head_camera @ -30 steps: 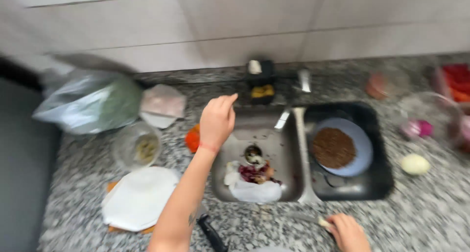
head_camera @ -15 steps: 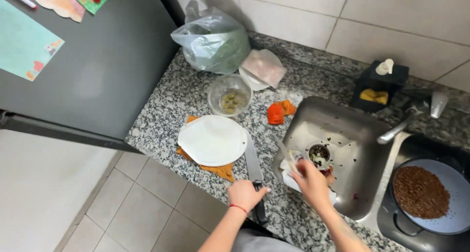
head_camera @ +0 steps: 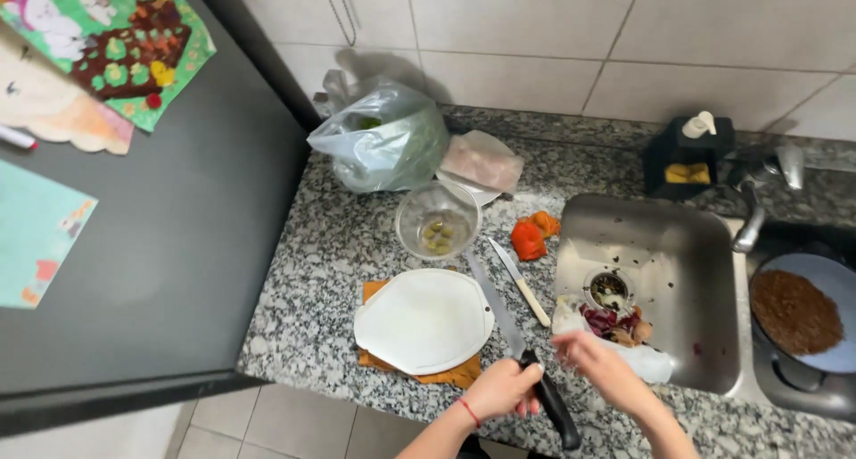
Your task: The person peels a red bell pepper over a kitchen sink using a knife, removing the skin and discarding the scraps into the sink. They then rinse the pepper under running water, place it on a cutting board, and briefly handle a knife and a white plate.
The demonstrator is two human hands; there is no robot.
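Left hand (head_camera: 501, 389) clenched around black handle of large knife (head_camera: 522, 352) at countertop (head_camera: 330, 254) front edge; blade lies on the counter, tip toward glass bowl (head_camera: 437, 220). Right hand (head_camera: 596, 363) blurred over sink (head_camera: 651, 236) front-left corner, above scraps (head_camera: 615, 323); finger state cannot be told. Forearms cut off by frame bottom.

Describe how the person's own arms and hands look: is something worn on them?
Both forearms are bare, with no sleeves in view. The left hand has a thin red band around its wrist. The right hand wears nothing that shows: no glove, no watch. Rings cannot be told, because the fingers are slightly blurred.
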